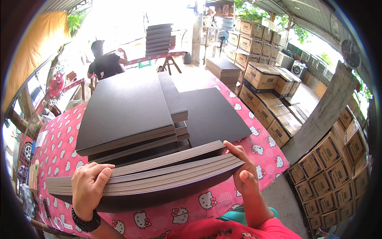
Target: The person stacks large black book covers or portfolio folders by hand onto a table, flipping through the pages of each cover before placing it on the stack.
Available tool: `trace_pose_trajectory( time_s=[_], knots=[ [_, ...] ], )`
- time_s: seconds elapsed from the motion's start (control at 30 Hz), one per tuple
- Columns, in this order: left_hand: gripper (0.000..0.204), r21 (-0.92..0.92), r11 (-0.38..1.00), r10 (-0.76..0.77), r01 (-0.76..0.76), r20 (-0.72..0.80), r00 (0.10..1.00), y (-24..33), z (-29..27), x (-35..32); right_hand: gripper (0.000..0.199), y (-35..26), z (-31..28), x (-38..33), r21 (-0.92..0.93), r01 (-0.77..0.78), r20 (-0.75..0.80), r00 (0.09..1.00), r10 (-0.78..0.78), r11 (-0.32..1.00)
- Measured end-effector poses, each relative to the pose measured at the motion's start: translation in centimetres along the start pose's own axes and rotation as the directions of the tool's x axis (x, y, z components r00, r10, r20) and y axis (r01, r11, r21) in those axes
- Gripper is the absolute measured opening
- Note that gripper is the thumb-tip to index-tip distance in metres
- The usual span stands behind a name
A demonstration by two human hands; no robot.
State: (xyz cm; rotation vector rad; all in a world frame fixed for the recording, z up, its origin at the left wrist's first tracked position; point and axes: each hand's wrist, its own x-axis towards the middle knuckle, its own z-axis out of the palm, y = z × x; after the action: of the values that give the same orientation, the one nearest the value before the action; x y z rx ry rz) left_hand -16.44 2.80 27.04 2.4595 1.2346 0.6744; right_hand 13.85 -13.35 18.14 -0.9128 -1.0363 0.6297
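A thick stack of black boards [159, 177] with grey edges stands tilted on the near side of the table, its edges fanned slightly with a gap at the upper right. My left hand [90, 184] grips its left end, thumb and fingers over the top edges. At the right end my right hand [242, 165] holds it, fingers behind and thumb in front. Just beyond lies a tall pile of large black boards [125, 107]. Beside that pile, narrower black boards [181, 116] stick out, and a flat black board [215, 115] lies to the right.
The table wears a pink patterned cloth [260, 149]. Cardboard cartons [330, 175] are stacked at the right, near a slanting post [318, 115]. Farther off, a person in a dark shirt [106, 63] sits by a second table bearing more stacked boards [158, 39].
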Motion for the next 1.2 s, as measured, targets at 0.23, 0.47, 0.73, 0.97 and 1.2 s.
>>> trace_pose_trajectory(
  time_s=[0.23,0.47,0.73,0.97,1.2],
  knots=[
    [0.036,0.006,1.000,-0.016,0.017,-0.005,1.000,-0.10,0.04,0.07,0.085,0.28,-0.39,-0.18,-0.084,0.044,0.015,0.999,-0.043,0.996],
    [0.038,0.016,1.000,-0.014,0.014,-0.011,1.000,0.23,0.05,-0.08,0.085,0.23,-0.46,-0.26,-0.043,0.050,0.043,0.998,-0.048,0.998],
    [0.039,0.017,1.000,0.010,-0.010,-0.037,0.999,0.12,0.25,-0.19,0.082,0.20,-0.66,-0.51,-0.044,0.047,0.060,0.997,-0.044,0.998],
    [0.038,0.009,1.000,0.009,-0.009,-0.033,0.999,0.37,0.15,-0.22,0.080,0.15,-0.70,-0.68,-0.061,0.062,0.064,0.996,-0.058,0.996],
    [0.036,-0.002,1.000,0.010,-0.010,-0.053,0.999,0.29,0.33,-0.22,0.080,0.15,-0.76,-0.81,-0.075,0.071,0.065,0.996,-0.066,0.995]
  ],
)
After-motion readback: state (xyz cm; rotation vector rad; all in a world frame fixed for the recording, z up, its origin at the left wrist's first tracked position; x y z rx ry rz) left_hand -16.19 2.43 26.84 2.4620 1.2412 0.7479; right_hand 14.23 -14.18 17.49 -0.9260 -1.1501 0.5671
